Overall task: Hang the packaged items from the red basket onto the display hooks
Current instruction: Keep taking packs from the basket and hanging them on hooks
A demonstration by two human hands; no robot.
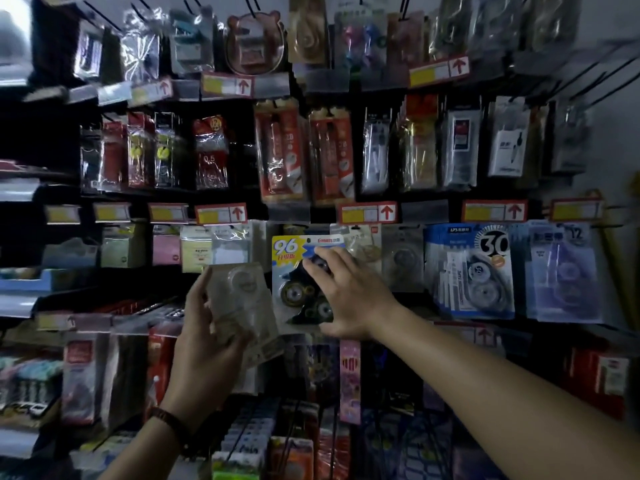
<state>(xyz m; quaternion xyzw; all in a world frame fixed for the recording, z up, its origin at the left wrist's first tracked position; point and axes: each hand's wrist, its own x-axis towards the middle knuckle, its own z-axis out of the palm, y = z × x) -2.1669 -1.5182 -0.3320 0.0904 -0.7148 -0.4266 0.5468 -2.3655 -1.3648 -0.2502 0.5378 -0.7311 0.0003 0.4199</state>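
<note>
Clear packets (242, 306) in left grip (204, 344) (right grip (346, 299) on yellow pack (291, 265)).

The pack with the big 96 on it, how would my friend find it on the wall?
Look along the third row of hooks, just under the red price tags with up arrows. Near the middle, the right hand presses on the pack with the 96. It has a bright yellow corner and black tape wheels, unlike the blue 30 pack to its right.

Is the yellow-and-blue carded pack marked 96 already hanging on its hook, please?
Cannot tell. The yellow-and-blue carded pack marked 96 sits upright against the display, but the right hand grips it and no hook shows at its top.
</note>
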